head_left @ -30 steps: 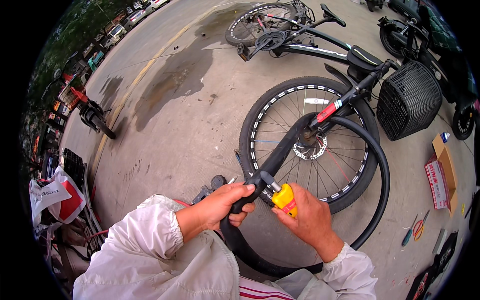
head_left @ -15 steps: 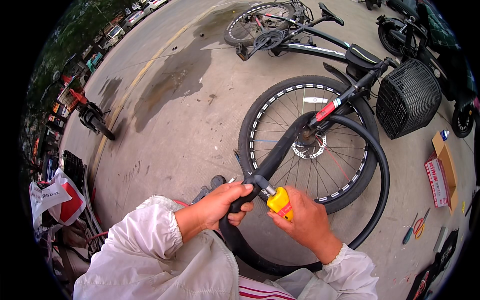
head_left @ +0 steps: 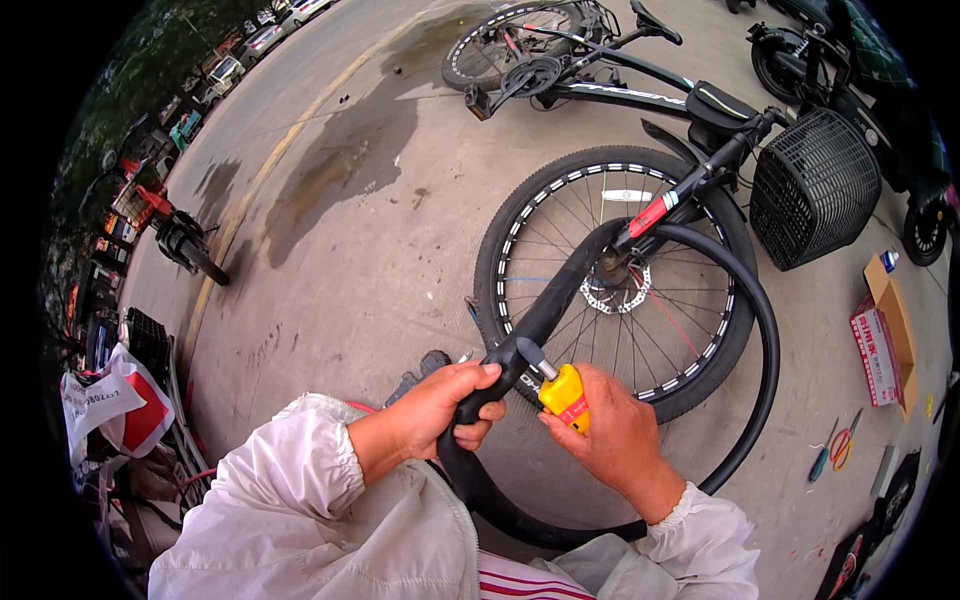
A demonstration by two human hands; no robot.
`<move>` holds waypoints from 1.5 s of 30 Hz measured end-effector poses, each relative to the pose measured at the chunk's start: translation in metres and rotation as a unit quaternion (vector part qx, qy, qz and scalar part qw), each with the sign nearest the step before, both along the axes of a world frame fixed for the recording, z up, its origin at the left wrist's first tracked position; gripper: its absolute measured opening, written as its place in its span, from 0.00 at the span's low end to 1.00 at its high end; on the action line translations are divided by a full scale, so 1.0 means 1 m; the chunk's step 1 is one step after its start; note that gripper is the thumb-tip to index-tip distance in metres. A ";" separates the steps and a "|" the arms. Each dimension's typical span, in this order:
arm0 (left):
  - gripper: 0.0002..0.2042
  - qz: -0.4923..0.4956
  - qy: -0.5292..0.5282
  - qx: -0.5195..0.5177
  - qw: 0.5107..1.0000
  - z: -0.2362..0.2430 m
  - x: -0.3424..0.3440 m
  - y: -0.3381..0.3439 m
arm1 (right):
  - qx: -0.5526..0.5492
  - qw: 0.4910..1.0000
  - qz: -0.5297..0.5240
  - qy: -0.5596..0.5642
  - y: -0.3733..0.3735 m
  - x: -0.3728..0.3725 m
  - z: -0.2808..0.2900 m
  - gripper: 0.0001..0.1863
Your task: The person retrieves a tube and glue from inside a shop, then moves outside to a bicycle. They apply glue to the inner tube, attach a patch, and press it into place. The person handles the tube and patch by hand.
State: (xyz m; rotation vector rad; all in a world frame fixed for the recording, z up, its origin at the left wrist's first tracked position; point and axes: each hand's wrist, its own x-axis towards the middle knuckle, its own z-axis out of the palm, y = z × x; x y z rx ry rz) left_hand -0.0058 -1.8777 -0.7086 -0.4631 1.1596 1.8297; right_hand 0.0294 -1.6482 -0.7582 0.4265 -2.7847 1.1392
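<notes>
A black inner tube (head_left: 545,310) loops from the wheel hub across my lap and back. Wrapped round one stretch of it is my left hand (head_left: 440,405), its thumb lying along the top. My right hand (head_left: 620,430) grips a yellow hand tool (head_left: 567,398) with a red band, a short metal shaft and a curved grey head. That head sits right beside the tube, just past my left thumb; whether it touches the rubber I cannot tell. Behind both hands lies the bicycle wheel (head_left: 490,225) with its tyre, spokes and brake disc, still joined to the fork (head_left: 655,212).
The bicycle (head_left: 610,92) lies on its side on the concrete, its black basket (head_left: 815,190) at the right. An opened carton (head_left: 880,350), scissors (head_left: 845,445) and a screwdriver (head_left: 821,460) are on the ground at right. A parked red vehicle (head_left: 170,225) stands far left.
The tool's grey head has shifted slightly to the right along with my right hand. My left hand keeps its hold on the inner tube.
</notes>
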 end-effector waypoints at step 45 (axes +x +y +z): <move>0.10 -0.022 0.086 -0.120 0.989 0.016 0.003 0.016 | 0.023 0.998 0.005 0.060 0.002 0.004 -0.003 0.34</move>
